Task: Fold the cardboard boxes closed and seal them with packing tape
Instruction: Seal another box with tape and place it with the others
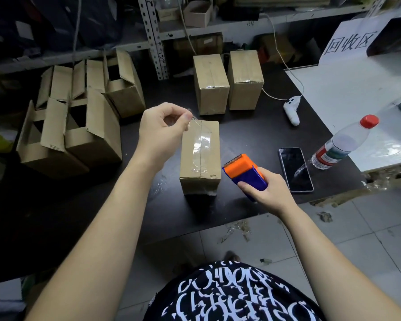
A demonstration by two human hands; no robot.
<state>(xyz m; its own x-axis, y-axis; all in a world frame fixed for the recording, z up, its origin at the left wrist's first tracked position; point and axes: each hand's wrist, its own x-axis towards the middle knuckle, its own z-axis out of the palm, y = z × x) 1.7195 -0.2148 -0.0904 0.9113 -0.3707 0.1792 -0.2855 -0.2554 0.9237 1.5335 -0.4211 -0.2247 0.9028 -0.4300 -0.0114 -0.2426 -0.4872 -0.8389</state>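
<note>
While the left grip (164, 126) pinches a thin wisp of clear tape (196, 122) above the 11 o'clock corner of the middle box (200, 158), that loose end could curl back and stick to itself or to the fingers, so the far edge would go unsealed. The box stands at the centre of the desk (252, 135), flaps down, a glossy strip along its top seam. At its 3 o'clock the right grip (264, 193) is wrapped around the orange-and-blue tape dispenser (241, 170), toothed blade pointing away; a careless swing could nick the left wrist or knock the phone (295, 169) just beyond. Pulling the wisp upward might also lift the strip or tip the narrow box
</note>
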